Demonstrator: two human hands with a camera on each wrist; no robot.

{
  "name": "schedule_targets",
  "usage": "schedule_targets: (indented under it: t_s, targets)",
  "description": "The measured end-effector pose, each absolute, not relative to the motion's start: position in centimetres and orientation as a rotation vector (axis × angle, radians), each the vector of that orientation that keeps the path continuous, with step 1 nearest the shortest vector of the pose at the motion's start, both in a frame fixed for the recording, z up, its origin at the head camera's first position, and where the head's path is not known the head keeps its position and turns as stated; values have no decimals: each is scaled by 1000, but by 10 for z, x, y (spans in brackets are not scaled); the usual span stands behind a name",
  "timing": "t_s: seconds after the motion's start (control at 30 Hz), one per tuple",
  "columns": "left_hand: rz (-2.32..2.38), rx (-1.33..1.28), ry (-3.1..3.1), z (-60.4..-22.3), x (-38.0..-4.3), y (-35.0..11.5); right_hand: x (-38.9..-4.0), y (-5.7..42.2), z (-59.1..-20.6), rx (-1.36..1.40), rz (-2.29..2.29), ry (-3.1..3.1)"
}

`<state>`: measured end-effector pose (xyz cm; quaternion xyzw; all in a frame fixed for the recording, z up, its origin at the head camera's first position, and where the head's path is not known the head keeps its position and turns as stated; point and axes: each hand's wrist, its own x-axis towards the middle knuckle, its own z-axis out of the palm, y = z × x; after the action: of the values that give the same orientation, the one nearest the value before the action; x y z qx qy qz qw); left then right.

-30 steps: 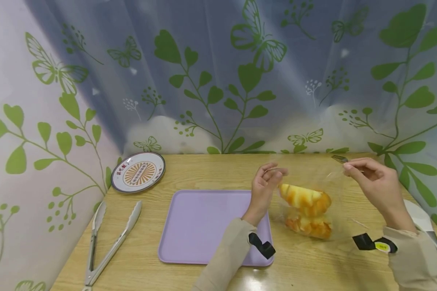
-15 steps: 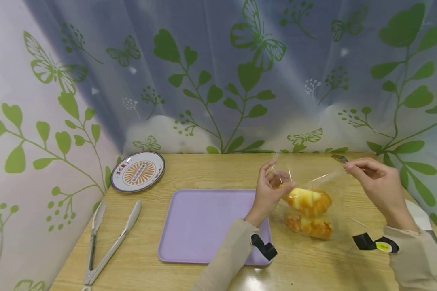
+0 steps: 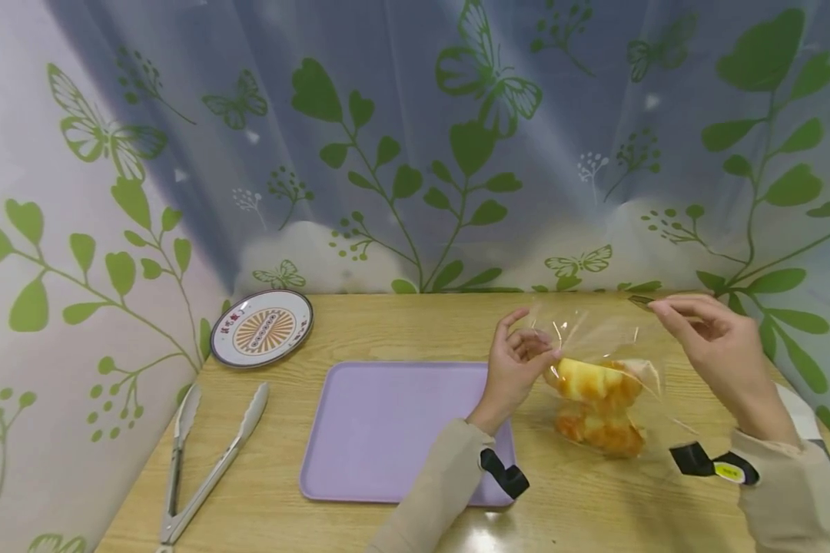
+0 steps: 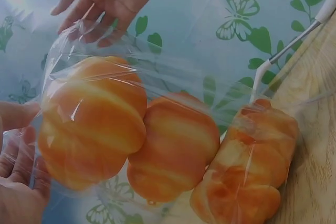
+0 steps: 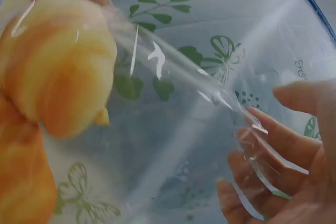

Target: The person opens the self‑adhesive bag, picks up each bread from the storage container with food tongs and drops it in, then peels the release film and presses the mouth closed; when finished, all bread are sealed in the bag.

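A clear plastic bag holds several golden bread rolls, tilted above the table at the right. My left hand pinches its left edge, thumb beside the top roll. My right hand holds the plastic at the upper right; a small dark thing, too small to tell, shows at its fingertips. Rolls fill the middle of the left wrist view, one roll nearest my left hand. In the right wrist view, my right hand has curled fingers at the plastic, with the thumb apart.
A lilac tray lies left of the bag, partly under my left forearm. Metal tongs and a round printed plate are at the left. A white-headed utensil lies beyond my right wrist. Patterned curtain stands behind the table.
My left hand has moved slightly right and its thumb has closed in on the bag. The bag and rolls have shifted a little right. The right hand has barely moved.
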<state>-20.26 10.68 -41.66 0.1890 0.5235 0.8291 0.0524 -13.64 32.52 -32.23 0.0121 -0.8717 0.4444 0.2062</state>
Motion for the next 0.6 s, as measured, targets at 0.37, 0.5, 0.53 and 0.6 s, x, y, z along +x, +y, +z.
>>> schedule_targets:
  t_s: [0.37, 0.5, 0.53, 0.6]
  targets:
    - [2376, 624, 1721, -419, -199, 103, -136, 325, -325, 151, 1218, -2434]
    - [2145, 545, 1843, -421, -196, 107, -140, 318, -329, 190, 1311, -2335]
    - [2118, 513, 1846, -421, -195, 108, -141, 317, -330, 194, 1314, -2323]
    - [2092, 476, 1861, -421, -195, 110, -141, 314, -330, 197, 1302, -2305]
